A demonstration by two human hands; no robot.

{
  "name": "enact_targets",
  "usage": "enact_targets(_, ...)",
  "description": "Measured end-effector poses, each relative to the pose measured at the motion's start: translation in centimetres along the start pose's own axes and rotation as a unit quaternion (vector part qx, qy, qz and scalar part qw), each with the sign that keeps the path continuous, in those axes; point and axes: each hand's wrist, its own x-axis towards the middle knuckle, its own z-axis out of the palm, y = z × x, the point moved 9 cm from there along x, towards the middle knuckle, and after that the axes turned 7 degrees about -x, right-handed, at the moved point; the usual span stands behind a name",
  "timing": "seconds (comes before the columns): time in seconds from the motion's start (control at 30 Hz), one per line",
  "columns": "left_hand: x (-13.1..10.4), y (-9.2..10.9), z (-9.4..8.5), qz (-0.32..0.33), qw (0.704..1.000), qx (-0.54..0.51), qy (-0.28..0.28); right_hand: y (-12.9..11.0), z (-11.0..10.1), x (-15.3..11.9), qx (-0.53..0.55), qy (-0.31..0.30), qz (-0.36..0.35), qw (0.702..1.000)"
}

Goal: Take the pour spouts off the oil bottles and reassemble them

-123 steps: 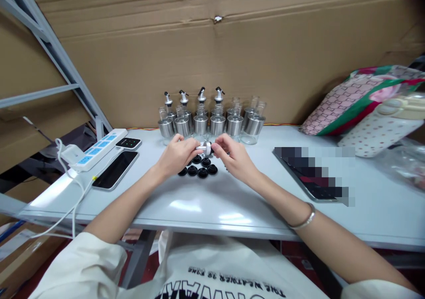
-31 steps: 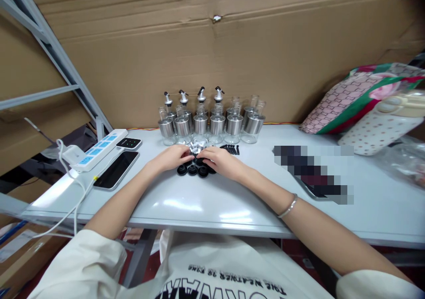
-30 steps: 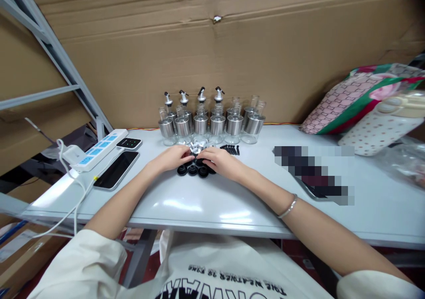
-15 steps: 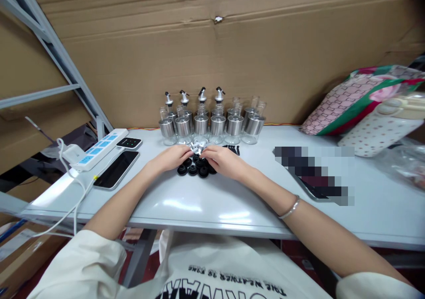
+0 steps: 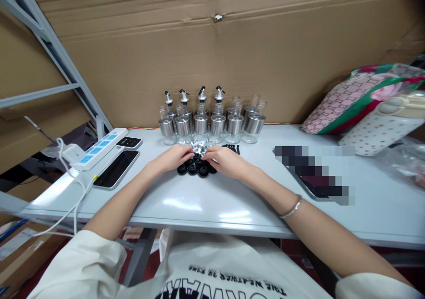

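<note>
My left hand (image 5: 176,156) is at the left side of a small pile of silver-white pieces (image 5: 200,145), its fingers bent together at the pile's edge. From the right, my right hand (image 5: 223,159) reaches the same spot, thumb and fingers pinched. What either hand holds is too small to make out. Several black round stoppers (image 5: 203,171) lie just below and between the hands. Small black pieces (image 5: 234,148) lie in a row beyond my right hand. Behind stand two rows of glass bottles with steel bands (image 5: 201,124); several at the back left carry silver pourer tops (image 5: 202,96).
At left are a white power strip (image 5: 102,148), a phone (image 5: 117,169), a small black device (image 5: 129,143) and white cables. To the right lie a blurred dark object (image 5: 307,172), a dotted bottle (image 5: 378,126) and a patterned bag (image 5: 348,99). Cardboard (image 5: 212,55) closes off the back.
Both hands stay over the pile, with only small shifts of the fingers. The right forearm and its bracelet have moved slightly to the right.
</note>
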Motion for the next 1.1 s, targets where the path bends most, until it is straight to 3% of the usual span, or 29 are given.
enact_targets(0.77,0.3,0.4,1.0,-0.013,1.000,0.017,0.003,0.7,1.0,-0.2,0.011,-0.013,0.026,1.000)
enact_targets(0.93,0.2,0.5,0.7,-0.019,0.999,0.045,-0.010,0.5,0.0,-0.2,0.017,-0.008,0.015,1.000)
enact_targets(1.1,-0.1,0.8,0.1,-0.013,0.997,0.074,-0.010,1.6,-1.7,-0.2,0.052,-0.026,0.063,0.996)
